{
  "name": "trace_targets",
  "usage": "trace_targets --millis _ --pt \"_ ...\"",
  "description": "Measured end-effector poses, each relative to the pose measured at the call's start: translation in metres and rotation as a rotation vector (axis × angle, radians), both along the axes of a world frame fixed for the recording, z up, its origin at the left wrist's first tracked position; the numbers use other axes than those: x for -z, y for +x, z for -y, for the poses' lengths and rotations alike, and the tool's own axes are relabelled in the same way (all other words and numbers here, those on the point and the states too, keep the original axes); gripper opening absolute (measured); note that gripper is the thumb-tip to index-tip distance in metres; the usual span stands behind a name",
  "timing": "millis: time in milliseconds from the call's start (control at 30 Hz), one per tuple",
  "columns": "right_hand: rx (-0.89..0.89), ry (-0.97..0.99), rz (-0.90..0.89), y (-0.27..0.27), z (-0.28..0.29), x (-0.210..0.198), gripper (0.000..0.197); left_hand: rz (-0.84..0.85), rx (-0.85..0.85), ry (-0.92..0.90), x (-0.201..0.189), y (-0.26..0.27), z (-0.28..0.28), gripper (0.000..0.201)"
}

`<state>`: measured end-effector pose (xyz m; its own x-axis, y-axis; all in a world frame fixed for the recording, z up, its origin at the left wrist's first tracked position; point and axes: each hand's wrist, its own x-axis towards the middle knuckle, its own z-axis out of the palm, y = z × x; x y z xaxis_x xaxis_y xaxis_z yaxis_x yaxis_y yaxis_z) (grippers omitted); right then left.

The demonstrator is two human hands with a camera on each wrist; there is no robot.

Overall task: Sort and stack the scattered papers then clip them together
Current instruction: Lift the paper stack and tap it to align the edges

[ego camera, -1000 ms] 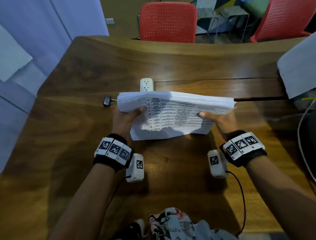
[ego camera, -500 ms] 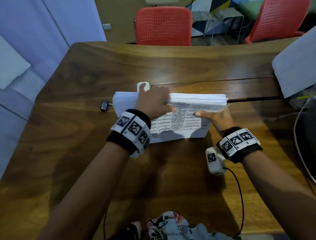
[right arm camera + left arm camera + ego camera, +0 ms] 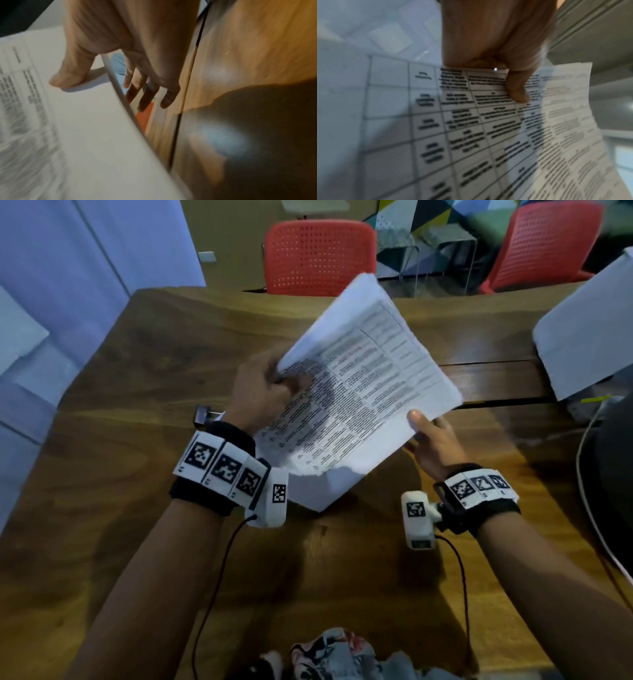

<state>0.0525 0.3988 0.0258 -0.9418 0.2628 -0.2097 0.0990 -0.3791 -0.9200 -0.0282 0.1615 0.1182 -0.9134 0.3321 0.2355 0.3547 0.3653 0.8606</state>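
A thick stack of printed papers (image 3: 359, 392) is held tilted above the wooden table (image 3: 137, 371), one corner pointing toward the far side. My left hand (image 3: 274, 381) grips its left edge, the thumb (image 3: 517, 86) pressing on the printed top sheet (image 3: 471, 135). My right hand (image 3: 423, 426) pinches the stack's near right edge, with the thumb (image 3: 68, 75) on top of the papers (image 3: 77, 135) and the fingers (image 3: 145, 94) underneath. A black binder clip (image 3: 202, 415) lies on the table just left of my left wrist.
Two red chairs (image 3: 318, 258) (image 3: 548, 244) stand beyond the far edge. A loose white sheet (image 3: 589, 330) and a white cable (image 3: 589, 474) lie at the right. A dark slot (image 3: 496, 402) runs across the table behind the stack.
The stack has been lifted off the table and turned, so one corner points away. My left hand went from resting on top to gripping the left edge.
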Motion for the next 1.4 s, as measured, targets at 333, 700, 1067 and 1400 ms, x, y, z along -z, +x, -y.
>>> trace_targets --millis 333,700,1067,1400 --pt "0.210 0.353 -0.297 -0.008 0.036 -0.046 0.034 0.253 -0.105 0.462 0.049 0.013 0.019 0.028" --pt "0.439 0.906 -0.513 0.000 0.069 -0.062 0.061 0.139 -0.245 0.628 0.004 0.024 0.008 0.047" --pt "0.529 0.978 -0.443 0.006 0.071 -0.070 0.052 0.080 -0.349 0.555 0.000 0.015 0.012 0.032" --pt "0.405 0.613 -0.158 -0.003 0.064 -0.037 0.037 0.198 -0.134 0.417 0.032 0.022 0.028 0.034"
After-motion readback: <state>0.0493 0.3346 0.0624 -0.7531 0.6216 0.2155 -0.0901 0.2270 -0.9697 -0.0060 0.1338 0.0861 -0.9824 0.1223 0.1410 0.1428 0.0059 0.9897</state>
